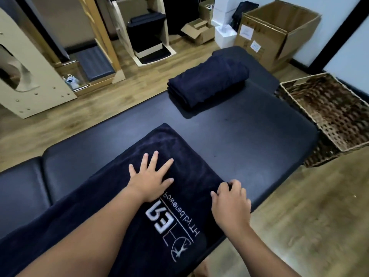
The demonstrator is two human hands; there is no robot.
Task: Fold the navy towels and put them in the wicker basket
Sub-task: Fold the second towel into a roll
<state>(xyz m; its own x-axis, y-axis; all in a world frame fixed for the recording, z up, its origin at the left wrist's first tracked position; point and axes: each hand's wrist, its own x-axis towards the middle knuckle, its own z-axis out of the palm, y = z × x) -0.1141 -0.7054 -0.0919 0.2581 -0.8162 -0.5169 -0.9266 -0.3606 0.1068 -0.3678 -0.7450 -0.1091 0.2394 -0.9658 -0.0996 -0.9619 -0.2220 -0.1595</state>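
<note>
A navy towel (175,148) with white lettering lies spread across the near end of a black padded table (249,136). My left hand (151,176) presses flat on it, fingers spread. At the towel's right edge my right hand (229,198) rests with its fingers curled over the fabric. A second navy towel (209,82) lies folded in a thick bundle at the table's far end. The wicker basket (327,116) stands on the floor to the right of the table, with nothing visible inside.
A large open cardboard box (275,31) stands beyond the table's far end, with smaller boxes (199,31) left of it. Pale wooden furniture (30,80) stands on the wood floor to the left. Bare floor (319,216) lies right of the table.
</note>
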